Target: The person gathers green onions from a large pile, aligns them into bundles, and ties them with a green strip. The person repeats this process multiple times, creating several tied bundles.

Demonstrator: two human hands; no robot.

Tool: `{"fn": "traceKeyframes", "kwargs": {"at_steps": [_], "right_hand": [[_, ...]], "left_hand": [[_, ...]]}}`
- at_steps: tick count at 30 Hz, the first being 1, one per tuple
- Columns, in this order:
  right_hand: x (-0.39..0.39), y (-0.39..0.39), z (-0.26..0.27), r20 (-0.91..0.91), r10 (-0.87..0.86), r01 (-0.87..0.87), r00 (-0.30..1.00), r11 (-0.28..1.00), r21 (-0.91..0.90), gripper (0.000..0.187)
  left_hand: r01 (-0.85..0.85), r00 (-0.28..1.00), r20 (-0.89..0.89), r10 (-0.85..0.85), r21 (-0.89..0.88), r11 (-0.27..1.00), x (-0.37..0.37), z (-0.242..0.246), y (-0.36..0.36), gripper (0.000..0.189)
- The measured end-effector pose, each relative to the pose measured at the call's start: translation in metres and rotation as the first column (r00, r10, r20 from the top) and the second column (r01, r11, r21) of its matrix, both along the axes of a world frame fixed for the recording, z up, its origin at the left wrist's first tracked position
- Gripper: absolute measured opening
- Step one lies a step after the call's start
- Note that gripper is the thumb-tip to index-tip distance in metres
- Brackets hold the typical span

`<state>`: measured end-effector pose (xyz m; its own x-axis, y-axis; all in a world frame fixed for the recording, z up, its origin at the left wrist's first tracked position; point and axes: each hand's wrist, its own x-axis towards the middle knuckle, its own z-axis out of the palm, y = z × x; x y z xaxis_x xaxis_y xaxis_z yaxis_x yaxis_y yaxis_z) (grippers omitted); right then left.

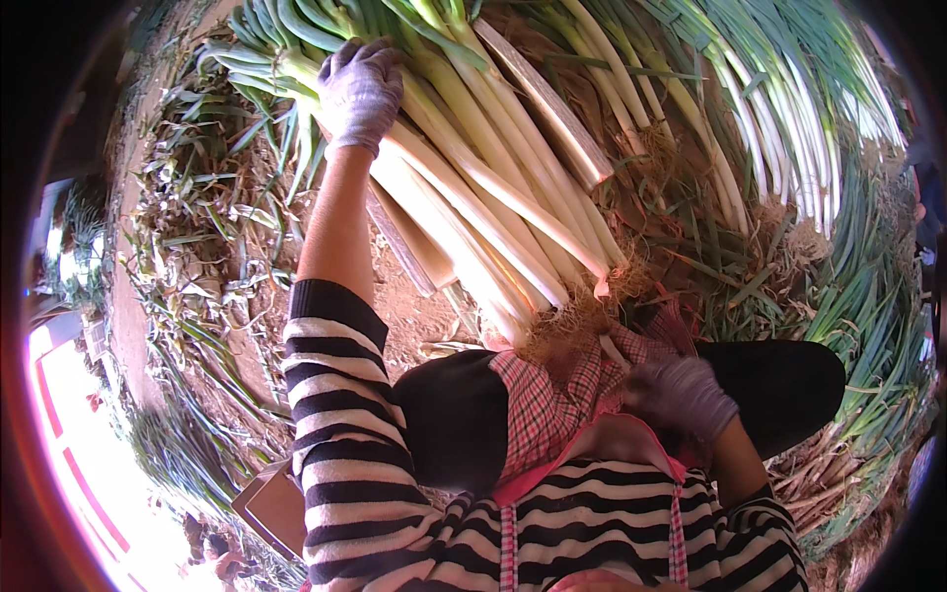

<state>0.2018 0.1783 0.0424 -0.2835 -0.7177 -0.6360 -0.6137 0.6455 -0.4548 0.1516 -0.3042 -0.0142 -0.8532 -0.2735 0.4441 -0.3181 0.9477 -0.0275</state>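
Observation:
A thick bundle of Welsh onions (473,214) lies before me, green leaves away from me and hairy roots close to my lap. My left hand (362,96), in a pale purple knit glove, has its fingers curled over the stalks where white turns to green. Two rough wooden bars, one on the left (410,240) and one on the right (547,103), flank the bundle. My right hand (677,396), gloved the same way, is blurred over my lap below the roots. A pale slim piece (612,351) shows beside its fingers; whether the hand grips it is unclear.
More Welsh onions (792,140) lie in rows at the right. Leaf scraps (200,192) litter the soil on the left. A cardboard box (274,507) stands near my left elbow. My checked apron (547,414) and dark-clad knees sit close to the roots.

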Motion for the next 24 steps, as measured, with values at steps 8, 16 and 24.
{"fn": "traceKeyframes", "kwargs": {"at_steps": [8, 16, 24], "right_hand": [[-0.017, -0.142, -0.059, -0.348, -0.299, 0.081, 0.889, 0.849, -0.521, 0.073], [0.004, -0.133, -0.075, -0.199, -0.335, 0.126, 0.921, 0.739, -0.662, 0.063], [0.026, -0.120, -0.090, -0.269, -0.332, 0.095, 0.904, 0.770, -0.631, 0.059]], "left_hand": [[-0.173, 0.861, -0.389, 0.326, 0.380, 0.909, 0.014, -0.023, -0.006, 0.054], [-0.005, 0.888, -0.362, 0.284, 0.609, 0.793, -0.022, 0.005, 0.035, 0.064], [-0.115, 0.979, 0.175, 0.100, 0.081, 0.990, -0.018, -0.011, 0.037, 0.050]]}}
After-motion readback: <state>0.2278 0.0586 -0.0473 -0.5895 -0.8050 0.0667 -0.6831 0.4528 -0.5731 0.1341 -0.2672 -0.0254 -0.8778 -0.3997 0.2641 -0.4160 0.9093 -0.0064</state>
